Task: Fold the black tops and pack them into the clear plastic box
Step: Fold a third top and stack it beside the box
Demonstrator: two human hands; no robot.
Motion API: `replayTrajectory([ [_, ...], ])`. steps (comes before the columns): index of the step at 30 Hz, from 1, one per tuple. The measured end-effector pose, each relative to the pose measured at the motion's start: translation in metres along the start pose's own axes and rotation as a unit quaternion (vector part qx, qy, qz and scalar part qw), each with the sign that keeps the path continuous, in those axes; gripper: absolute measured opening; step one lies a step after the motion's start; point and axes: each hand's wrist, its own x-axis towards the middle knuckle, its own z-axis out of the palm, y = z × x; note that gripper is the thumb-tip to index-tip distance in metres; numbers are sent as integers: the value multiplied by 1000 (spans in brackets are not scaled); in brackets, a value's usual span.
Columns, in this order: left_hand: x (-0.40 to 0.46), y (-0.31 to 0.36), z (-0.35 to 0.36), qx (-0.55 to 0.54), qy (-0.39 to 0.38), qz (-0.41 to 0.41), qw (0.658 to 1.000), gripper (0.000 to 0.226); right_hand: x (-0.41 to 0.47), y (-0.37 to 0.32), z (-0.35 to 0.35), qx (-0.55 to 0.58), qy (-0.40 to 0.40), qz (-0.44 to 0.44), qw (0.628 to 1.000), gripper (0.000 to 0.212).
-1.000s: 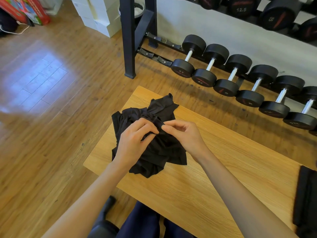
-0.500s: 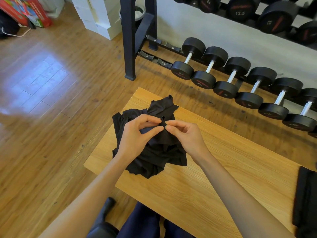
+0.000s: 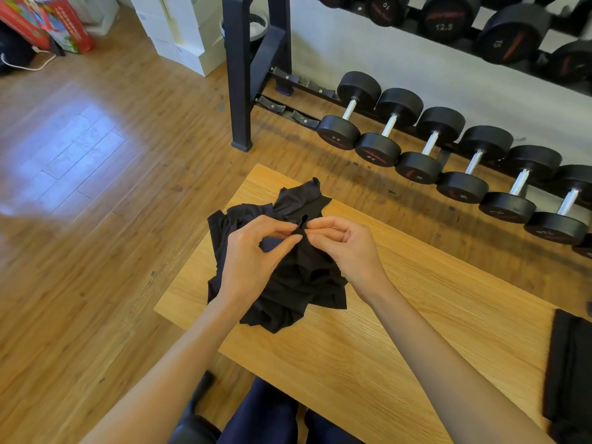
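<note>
Gym rm, wood floor; dumbbell rack (image 3: pixel 448 149) behind wooden table (image 3: pixel 400 331). Black top (image 3: pixel 301 283): crumpled heap at table's far-left corner, long axis near-to-far, peak pointing away. Left hand (image 3: pixel 253 261) & right hand (image 3: pixel 346 248) each pinch fabric at heap's top, fingertips nearly touching. Folded black stack (image 3: pixel 570 373) cut off at right edge.

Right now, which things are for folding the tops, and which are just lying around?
For the job: crumpled black top, pinched by left hand and right hand; table; dark folded cloth at its right edge.

Just lying around: dumbbells, rack, white boxes, red box.
</note>
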Motion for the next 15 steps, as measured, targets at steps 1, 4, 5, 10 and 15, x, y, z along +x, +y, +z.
replayTrajectory([
  [1, 0, 0, -1, 10, 1, 6, 1000, 19, 0, 0, 0, 6, 5, 1, 1000, 16],
  [4, 0, 1, -2, 45, -8, 32, 998, 17, 1, 0, 1, 9, 11, 0, 1000, 16],
  [5, 0, 1, -2, 52, -11, 33, 998, 16, 1, 1, 1, 6, 13, -1, 1000, 16],
  [10, 3, 2, -8, 38, -4, -9, 999, 14, 2, 3, 1, -52, 50, -39, 997, 9],
  [15, 13, 14, -20, -57, -18, -82, 995, 8, 2, 0, 2, -93, 6, -49, 994, 19],
])
